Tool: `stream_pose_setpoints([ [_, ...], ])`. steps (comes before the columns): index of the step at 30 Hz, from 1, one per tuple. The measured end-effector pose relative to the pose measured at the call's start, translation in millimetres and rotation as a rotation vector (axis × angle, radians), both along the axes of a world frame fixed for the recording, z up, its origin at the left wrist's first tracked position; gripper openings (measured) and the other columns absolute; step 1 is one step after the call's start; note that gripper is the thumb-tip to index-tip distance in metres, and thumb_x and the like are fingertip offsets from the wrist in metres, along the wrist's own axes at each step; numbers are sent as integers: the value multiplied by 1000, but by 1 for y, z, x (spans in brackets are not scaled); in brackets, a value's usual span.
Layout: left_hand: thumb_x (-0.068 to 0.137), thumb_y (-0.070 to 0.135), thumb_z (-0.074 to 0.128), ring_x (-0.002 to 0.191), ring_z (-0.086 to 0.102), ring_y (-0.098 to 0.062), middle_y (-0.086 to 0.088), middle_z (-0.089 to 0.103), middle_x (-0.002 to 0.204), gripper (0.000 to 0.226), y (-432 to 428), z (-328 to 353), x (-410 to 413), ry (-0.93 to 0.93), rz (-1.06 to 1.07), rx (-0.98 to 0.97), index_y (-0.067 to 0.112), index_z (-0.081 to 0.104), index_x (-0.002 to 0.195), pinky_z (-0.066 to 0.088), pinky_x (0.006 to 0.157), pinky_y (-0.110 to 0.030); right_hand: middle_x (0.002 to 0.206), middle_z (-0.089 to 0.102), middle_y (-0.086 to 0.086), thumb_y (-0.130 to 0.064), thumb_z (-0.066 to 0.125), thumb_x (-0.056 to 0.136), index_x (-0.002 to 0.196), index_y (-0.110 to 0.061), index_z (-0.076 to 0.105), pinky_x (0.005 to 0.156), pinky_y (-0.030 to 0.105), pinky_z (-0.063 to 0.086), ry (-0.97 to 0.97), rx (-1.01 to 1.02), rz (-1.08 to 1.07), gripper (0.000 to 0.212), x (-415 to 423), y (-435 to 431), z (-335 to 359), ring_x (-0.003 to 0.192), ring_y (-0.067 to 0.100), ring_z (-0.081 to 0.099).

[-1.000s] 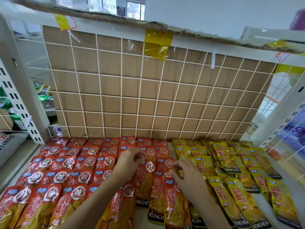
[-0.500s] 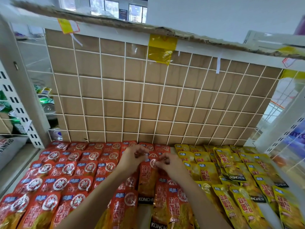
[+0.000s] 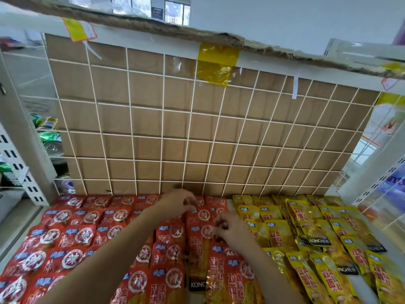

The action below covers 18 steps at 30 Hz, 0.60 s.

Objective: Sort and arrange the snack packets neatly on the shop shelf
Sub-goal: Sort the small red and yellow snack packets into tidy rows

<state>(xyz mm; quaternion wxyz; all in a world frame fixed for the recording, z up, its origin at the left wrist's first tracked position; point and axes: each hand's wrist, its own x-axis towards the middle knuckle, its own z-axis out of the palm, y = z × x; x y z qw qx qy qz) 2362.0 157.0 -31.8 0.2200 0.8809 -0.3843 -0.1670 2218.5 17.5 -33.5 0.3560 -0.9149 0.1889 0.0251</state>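
The shelf (image 3: pixel 15 132) is brightly and evenly lit by daylight from windows (image 3: pixel 131 5) beyond its back edge; hardly any shadow is cast. Glare is carried by the yellow tape (image 3: pixel 215 64) and glossy red packets (image 3: pixel 87 218). The left hand (image 3: pixel 177 202) and right hand (image 3: pixel 230 227) are smeared by motion.

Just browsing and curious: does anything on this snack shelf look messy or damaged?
Yes. The yellow packets on the right lie tilted and overlapping, unlike the red packets in straight rows. The cardboard sheet along the top has a ragged, torn edge, and the yellow tape on the wire grid is crumpled.
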Motion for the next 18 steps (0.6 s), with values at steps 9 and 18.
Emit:
stream_pose_setpoints([
  [9,89,19,61,95,56,-9,9,59,97,13,3,-9,12,121,9,-112,27,65,98,46,82,-26,85,64,-5,-29,62,86,86,-23,56,57,12,40,-32,-60,-35,8,6,3,0,74,7,59],
  [18,89,18,61,93,53,-6,11,59,96,15,2,-11,15,104,4,-161,20,66,102,41,80,-20,93,65,-3,-31,59,87,94,-20,64,66,22,46,-32,-192,-89,14,20,11,-2,78,9,56],
])
